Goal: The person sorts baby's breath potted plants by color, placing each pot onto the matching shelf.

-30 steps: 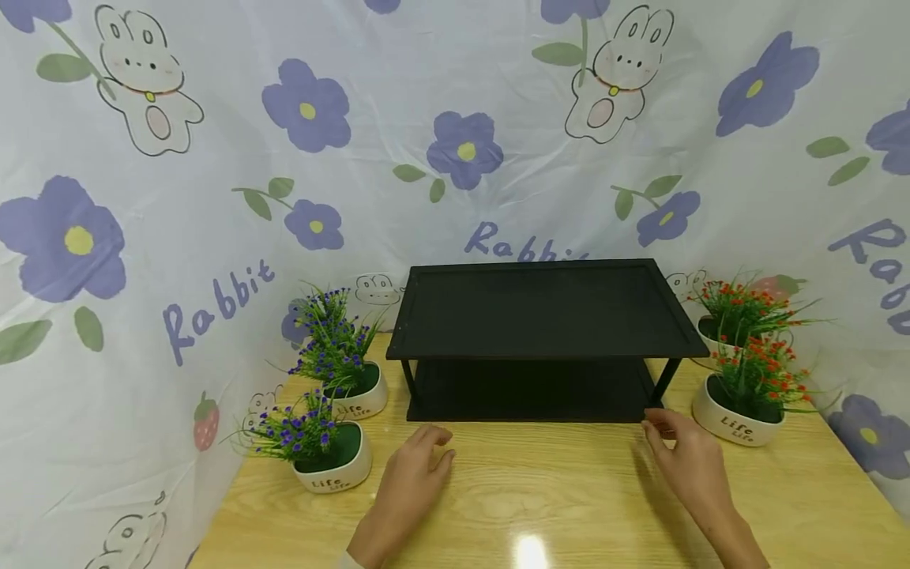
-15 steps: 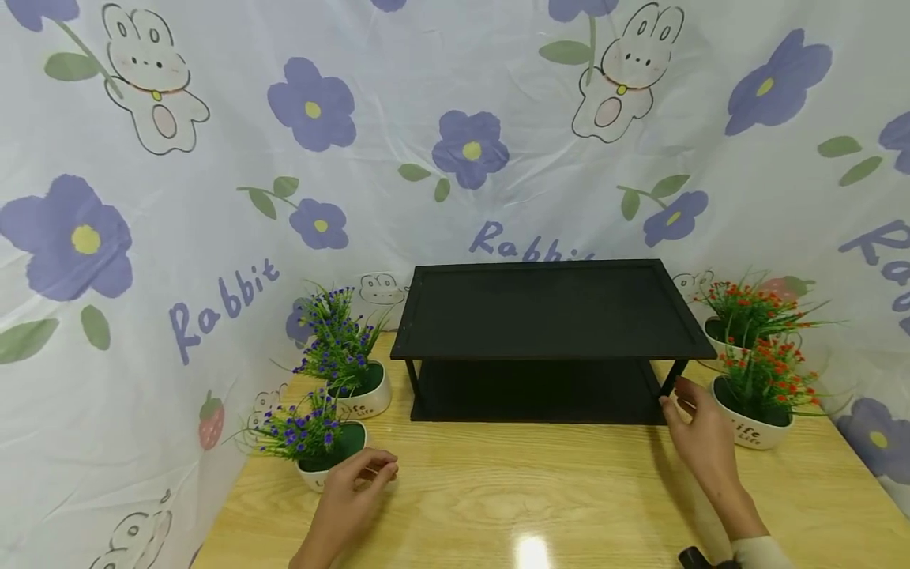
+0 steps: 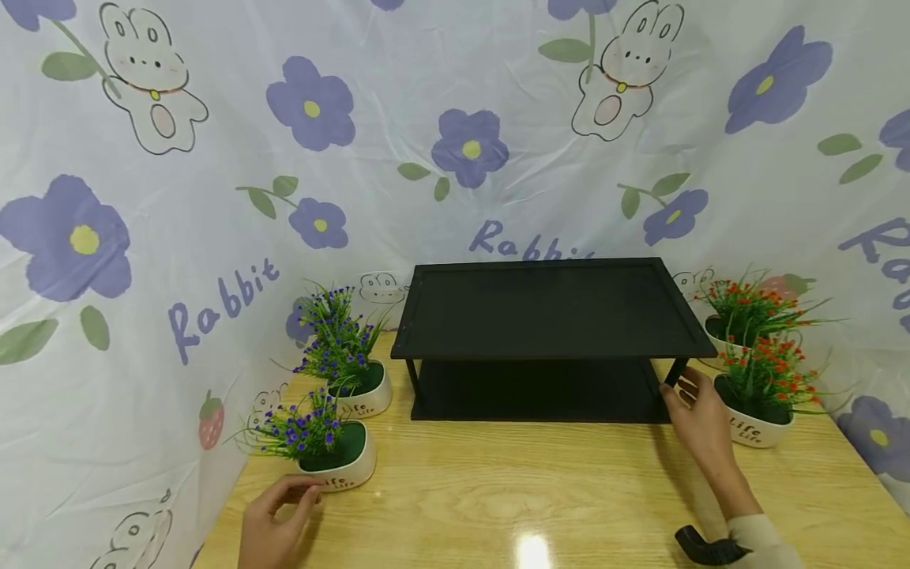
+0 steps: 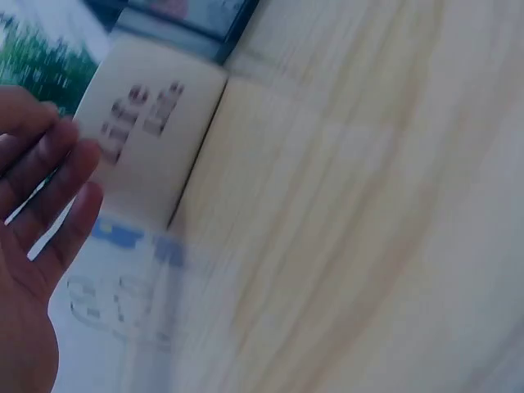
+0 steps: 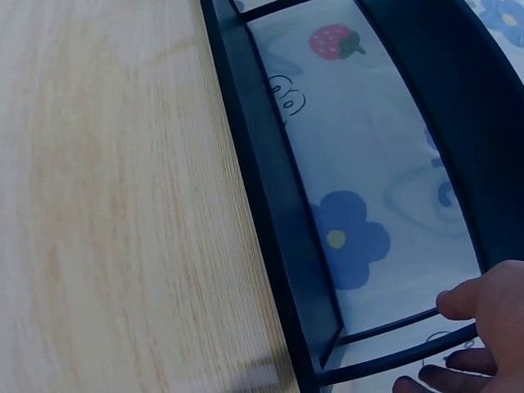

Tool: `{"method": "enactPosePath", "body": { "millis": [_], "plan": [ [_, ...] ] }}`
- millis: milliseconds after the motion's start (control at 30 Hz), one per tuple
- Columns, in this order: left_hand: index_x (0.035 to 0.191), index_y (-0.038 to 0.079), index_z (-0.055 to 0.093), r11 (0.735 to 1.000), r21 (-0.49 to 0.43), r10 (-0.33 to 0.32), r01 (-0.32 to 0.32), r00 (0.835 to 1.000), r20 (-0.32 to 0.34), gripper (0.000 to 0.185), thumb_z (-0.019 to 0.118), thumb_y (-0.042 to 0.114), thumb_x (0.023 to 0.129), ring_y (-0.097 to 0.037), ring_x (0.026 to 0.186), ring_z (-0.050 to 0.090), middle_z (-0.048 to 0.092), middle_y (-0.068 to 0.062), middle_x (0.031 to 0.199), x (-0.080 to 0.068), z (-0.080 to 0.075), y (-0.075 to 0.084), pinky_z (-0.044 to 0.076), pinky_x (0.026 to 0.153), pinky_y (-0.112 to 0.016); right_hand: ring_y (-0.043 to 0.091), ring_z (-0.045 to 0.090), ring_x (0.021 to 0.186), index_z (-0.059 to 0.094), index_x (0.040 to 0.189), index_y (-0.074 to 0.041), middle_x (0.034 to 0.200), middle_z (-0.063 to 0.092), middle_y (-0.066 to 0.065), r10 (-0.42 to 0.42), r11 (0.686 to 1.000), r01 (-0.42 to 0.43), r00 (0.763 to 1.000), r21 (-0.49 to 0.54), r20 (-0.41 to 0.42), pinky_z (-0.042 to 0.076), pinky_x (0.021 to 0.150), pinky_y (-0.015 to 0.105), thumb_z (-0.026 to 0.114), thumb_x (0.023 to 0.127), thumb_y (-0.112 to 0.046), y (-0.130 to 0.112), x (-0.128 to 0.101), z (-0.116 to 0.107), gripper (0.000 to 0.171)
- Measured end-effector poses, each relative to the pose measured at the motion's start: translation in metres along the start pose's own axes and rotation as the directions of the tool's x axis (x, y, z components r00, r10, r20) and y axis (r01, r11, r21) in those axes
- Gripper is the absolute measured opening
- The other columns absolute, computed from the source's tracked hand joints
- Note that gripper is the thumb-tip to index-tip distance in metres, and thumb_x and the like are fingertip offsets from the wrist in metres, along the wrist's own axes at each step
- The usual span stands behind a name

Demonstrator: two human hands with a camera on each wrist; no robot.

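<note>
Left hand (image 3: 273, 525) with relaxed fingers just at 7 o'clock of white purple-flowered pot (image 3: 340, 466), right hand (image 3: 700, 415) fingers loosely extended at two-tier black wooden shelf's (image 3: 547, 316) 4 o'clock leg, beside white red-flowered pot (image 3: 755, 425), light wooden table (image 3: 512, 498)

Left hand (image 3: 273, 531): bare, no ring or glove showed.
Right hand (image 3: 700, 419): bare.
Right sleeve (image 3: 764, 541): pale beige cuff at the wrist.
Right wrist strap (image 3: 700, 545): black band with mounted device beside the cuff.
</note>
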State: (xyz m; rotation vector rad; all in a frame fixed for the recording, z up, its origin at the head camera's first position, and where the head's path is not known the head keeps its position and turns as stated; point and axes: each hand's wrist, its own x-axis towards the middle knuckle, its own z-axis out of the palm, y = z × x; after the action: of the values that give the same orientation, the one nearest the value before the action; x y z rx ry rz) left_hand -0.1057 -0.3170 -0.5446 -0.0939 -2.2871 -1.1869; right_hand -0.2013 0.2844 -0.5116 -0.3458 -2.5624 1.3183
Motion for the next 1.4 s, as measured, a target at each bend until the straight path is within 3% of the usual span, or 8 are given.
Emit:
{"method": "enactPosePath", "body": {
  "millis": [200, 367, 467, 667, 833, 1000, 1200, 1400],
  "plan": [
    [0.124, -0.003, 0.062, 0.952, 0.091, -0.295, 0.291, 0.955, 0.028, 0.033, 0.078, 0.003, 0.096, -0.008, 0.098, 0.058, 0.064, -0.012, 0.113, 0.013, -0.019, -0.012, 0.049, 0.087, -0.012, 0.058, 0.043, 0.146, 0.025, 0.165, 0.007, 0.162, 0.036, 0.038, 0.010, 0.999, -0.012, 0.999, 0.043, 0.045, 0.043, 0.117, 0.065, 0.050, 0.113, -0.032, 0.005, 0.008, 0.002, 0.070],
    [0.167, 0.003, 0.008, 0.889, 0.057, -0.448, 0.454, 0.835, 0.319, 0.101, 0.080, 0.018, 0.098, -0.054, 0.148, 0.036, 0.024, -0.035, 0.163, 0.029, -0.025, -0.020, 0.043, 0.119, -0.060, 0.056, 0.046, 0.145, 0.031, 0.162, 0.008, 0.156, 0.044, 0.038, -0.013, 0.998, 0.011, 0.999, 0.058, 0.040, 0.045, 0.116, 0.063, 0.051, 0.114, -0.029, 0.014, 0.012, 0.005, 0.064],
    [0.170, 0.008, -0.007, 0.872, -0.008, -0.438, 0.489, 0.789, 0.430, 0.119, 0.084, 0.014, 0.093, -0.063, 0.154, 0.022, 0.009, -0.036, 0.171, 0.036, -0.022, -0.023, 0.039, 0.121, -0.062, 0.055, 0.049, 0.143, 0.036, 0.159, 0.008, 0.152, 0.049, 0.038, -0.040, 0.998, 0.038, 0.999, 0.055, 0.030, 0.046, 0.115, 0.063, 0.049, 0.115, -0.028, 0.019, 0.013, 0.006, 0.059],
    [0.169, 0.008, 0.006, 0.883, -0.049, -0.390, 0.467, 0.787, 0.477, 0.118, 0.089, 0.011, 0.086, -0.046, 0.159, 0.025, 0.021, -0.025, 0.173, 0.047, -0.009, -0.028, 0.037, 0.103, -0.004, 0.053, 0.055, 0.138, 0.045, 0.154, 0.008, 0.148, 0.056, 0.035, -0.089, 0.995, 0.089, 0.996, 0.044, -0.005, 0.052, 0.110, 0.050, 0.050, 0.115, -0.026, 0.026, 0.018, 0.008, 0.052],
    [0.166, 0.009, 0.021, 0.864, 0.042, -0.458, 0.502, 0.749, 0.479, 0.109, 0.092, 0.025, 0.085, -0.019, 0.142, 0.045, 0.042, -0.017, 0.164, 0.052, -0.003, -0.030, 0.038, 0.099, -0.006, 0.048, 0.059, 0.136, 0.049, 0.153, 0.004, 0.148, 0.060, 0.030, -0.097, 0.994, 0.097, 0.995, 0.041, -0.014, 0.049, 0.089, 0.009, 0.052, 0.114, -0.030, 0.026, 0.021, 0.010, 0.051],
    [0.165, 0.008, 0.025, 0.855, 0.047, -0.472, 0.516, 0.740, 0.479, 0.106, 0.092, 0.026, 0.085, -0.014, 0.137, 0.048, 0.046, -0.017, 0.162, 0.053, -0.002, -0.033, 0.041, 0.100, -0.010, 0.046, 0.062, 0.131, 0.057, 0.148, 0.000, 0.144, 0.064, 0.028, -0.057, 0.998, 0.058, 0.997, 0.030, -0.049, 0.053, 0.097, 0.033, 0.051, 0.115, -0.032, 0.026, 0.023, 0.012, 0.046],
    [0.165, 0.007, 0.023, 0.867, 0.016, -0.441, 0.498, 0.752, 0.490, 0.109, 0.093, 0.020, 0.083, -0.011, 0.136, 0.049, 0.047, -0.019, 0.161, 0.053, -0.001, -0.038, 0.038, 0.101, -0.007, 0.045, 0.068, 0.123, 0.063, 0.141, -0.002, 0.136, 0.069, 0.028, -0.042, 0.999, 0.041, 0.994, -0.011, -0.105, 0.050, 0.081, 0.017, 0.052, 0.114, -0.032, 0.027, 0.026, 0.013, 0.042],
    [0.164, 0.010, 0.031, 0.879, 0.017, -0.435, 0.477, 0.785, 0.441, 0.104, 0.095, 0.023, 0.082, 0.006, 0.120, 0.055, 0.054, -0.017, 0.156, 0.050, 0.001, -0.039, 0.044, 0.100, -0.011, 0.050, 0.066, 0.121, 0.066, 0.139, -0.001, 0.130, 0.071, 0.030, -0.061, 0.998, 0.057, 0.989, -0.033, -0.133, 0.051, 0.100, 0.064, 0.050, 0.114, -0.037, 0.023, 0.025, 0.013, 0.046]
  ]
}}
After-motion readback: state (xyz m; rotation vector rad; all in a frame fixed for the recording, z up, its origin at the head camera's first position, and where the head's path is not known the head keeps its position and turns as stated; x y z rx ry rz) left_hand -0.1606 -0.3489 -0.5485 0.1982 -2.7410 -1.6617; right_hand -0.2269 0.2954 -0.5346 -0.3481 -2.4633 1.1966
